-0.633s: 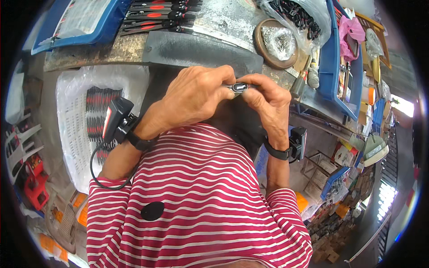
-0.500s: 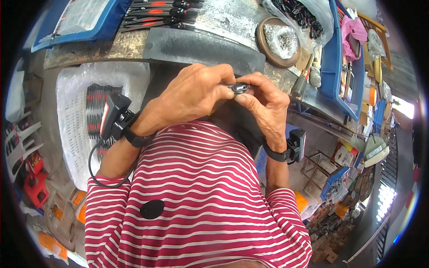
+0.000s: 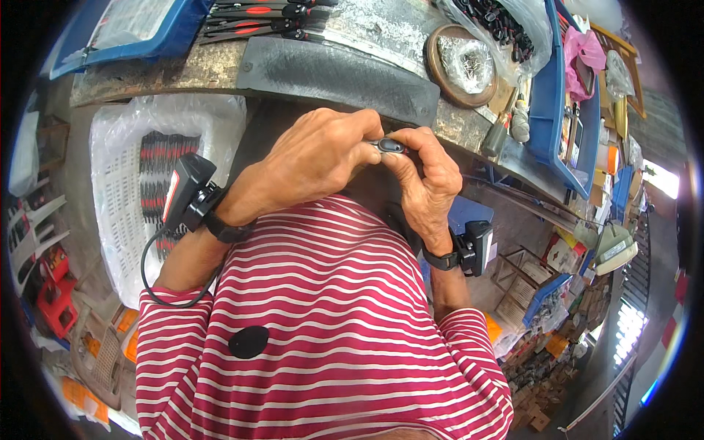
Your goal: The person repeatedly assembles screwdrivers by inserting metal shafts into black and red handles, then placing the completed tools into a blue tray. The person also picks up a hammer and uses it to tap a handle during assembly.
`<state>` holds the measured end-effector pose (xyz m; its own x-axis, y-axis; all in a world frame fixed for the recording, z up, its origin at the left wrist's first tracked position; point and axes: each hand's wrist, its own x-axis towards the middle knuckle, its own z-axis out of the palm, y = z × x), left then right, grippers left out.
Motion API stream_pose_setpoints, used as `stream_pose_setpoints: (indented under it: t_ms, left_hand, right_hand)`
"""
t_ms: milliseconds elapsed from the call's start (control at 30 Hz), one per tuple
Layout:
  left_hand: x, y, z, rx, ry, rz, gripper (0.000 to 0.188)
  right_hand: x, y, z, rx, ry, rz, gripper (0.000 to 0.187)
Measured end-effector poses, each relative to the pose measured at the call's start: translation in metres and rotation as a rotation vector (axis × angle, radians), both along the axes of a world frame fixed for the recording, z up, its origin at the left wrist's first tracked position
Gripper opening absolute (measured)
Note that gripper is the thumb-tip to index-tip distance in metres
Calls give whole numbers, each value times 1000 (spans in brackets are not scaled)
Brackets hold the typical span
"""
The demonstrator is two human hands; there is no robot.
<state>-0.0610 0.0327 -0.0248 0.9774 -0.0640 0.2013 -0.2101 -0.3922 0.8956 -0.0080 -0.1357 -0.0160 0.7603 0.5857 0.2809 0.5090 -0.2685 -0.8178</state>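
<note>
- Part (image 3: 391, 145), small, oval and dark with paler rim: is held in the air between fingertips of both hands, short of the near edge of workbench (image 3: 378, 33).
- Left hand (image 3: 323, 158): grasps left end of the part, thumb and forefinger closed upon it; remaining fingers curled, cannot tell if touching it.
- Right hand (image 3: 429, 172): pinches right side of the part, forefinger at far edge, thumb at near edge; how firmly, cannot tell.
- Just beyond hands: dark grey pad (image 3: 337, 77) along near edge of workbench.
- Far left: blue tray (image 3: 128, 59), with black-and-red tools (image 3: 268, 13) just beside it, on its right.
- Far right: round brown dish (image 3: 434, 62) with small metal pieces in clear plastic, then bag of black pieces (image 3: 502, 33) and blue bin (image 3: 546, 110).
- Left, lower than workbench: white crate (image 3: 121, 191), containing rows of dark-and-red pieces (image 3: 167, 176).
</note>
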Motion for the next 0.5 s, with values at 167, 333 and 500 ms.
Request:
stream_pose_setpoints:
  t_ms: [167, 333, 500]
  left_hand:
    - [-1, 8, 2, 168, -48, -62, 15]
    - [-2, 10, 1, 225, -108, -80, 18]
    - [-3, 9, -1, 234, -112, -94, 20]
  right_hand:
    - [5, -10, 4, -21, 168, 110, 17]
    - [6, -16, 4, -83, 198, 112, 14]
    - [3, -15, 2, -114, 114, 108, 11]
